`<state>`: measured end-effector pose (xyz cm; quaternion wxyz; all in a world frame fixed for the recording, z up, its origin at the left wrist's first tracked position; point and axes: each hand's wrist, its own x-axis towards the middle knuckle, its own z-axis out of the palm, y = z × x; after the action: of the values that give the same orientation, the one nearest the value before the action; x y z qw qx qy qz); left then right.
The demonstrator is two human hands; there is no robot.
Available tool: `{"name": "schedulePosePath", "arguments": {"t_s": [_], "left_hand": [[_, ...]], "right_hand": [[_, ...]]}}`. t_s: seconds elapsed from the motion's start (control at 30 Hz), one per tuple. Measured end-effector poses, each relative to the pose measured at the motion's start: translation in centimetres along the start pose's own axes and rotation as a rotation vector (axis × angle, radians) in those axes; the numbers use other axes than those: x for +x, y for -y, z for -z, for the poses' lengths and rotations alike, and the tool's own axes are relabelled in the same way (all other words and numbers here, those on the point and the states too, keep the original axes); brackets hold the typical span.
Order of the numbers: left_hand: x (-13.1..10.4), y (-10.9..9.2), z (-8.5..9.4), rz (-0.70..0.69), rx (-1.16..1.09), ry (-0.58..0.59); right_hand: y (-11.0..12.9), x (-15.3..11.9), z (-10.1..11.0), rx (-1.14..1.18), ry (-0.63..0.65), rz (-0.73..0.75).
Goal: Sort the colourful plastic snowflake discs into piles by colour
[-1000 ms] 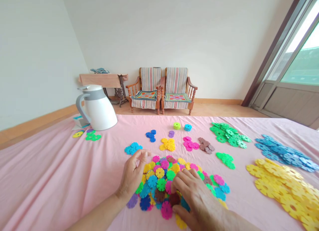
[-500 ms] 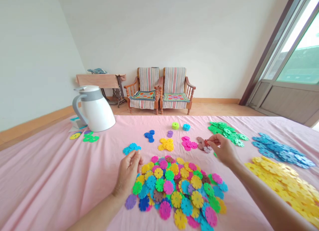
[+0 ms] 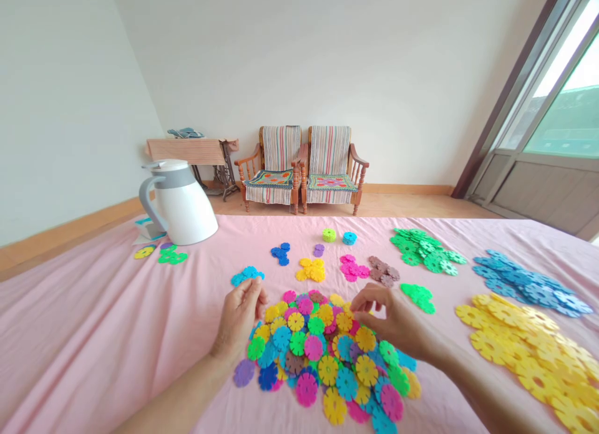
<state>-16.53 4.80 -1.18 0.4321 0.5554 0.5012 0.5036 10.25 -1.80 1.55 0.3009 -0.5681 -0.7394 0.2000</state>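
Observation:
A mixed pile of plastic snowflake discs (image 3: 313, 347) in yellow, pink, green, blue, purple and brown lies in front of me. My left hand (image 3: 241, 312) rests at the pile's left edge, fingers curled together; anything in them is hidden. Just beyond it sits a group of light-blue discs (image 3: 247, 275). Over the pile's far right side hovers my right hand (image 3: 393, 315), its thumb and fingers bent and apart, with no disc visible between them. Brown discs (image 3: 384, 272) and bright-green discs (image 3: 418, 297) lie beyond and beside that hand.
Small groups of yellow (image 3: 311, 270), pink (image 3: 354, 269) and dark-blue discs (image 3: 281, 254) spread across the pink cloth (image 3: 93, 334). Larger green (image 3: 425, 250), blue (image 3: 528, 281) and yellow heaps (image 3: 533, 353) lie right. A white jug (image 3: 182, 206) stands back left.
My right hand has come back from the brown discs to the pile, and the brown disc it pinched has left its fingers. My left hand has stayed nearly still.

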Motion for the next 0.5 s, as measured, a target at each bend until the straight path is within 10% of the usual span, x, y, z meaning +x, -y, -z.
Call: {"name": "schedulePosePath", "arguments": {"t_s": [0.23,0.5], "left_hand": [[0.3,0.7,0.1,-0.019,-0.002,0.016],[0.2,0.7,0.0,-0.005,0.001,0.042]], "right_hand": [[2.5,-0.1,-1.8,-0.020,0.076,0.153],[3.0,-0.4,-2.2,-0.173,0.009,0.003]]}}
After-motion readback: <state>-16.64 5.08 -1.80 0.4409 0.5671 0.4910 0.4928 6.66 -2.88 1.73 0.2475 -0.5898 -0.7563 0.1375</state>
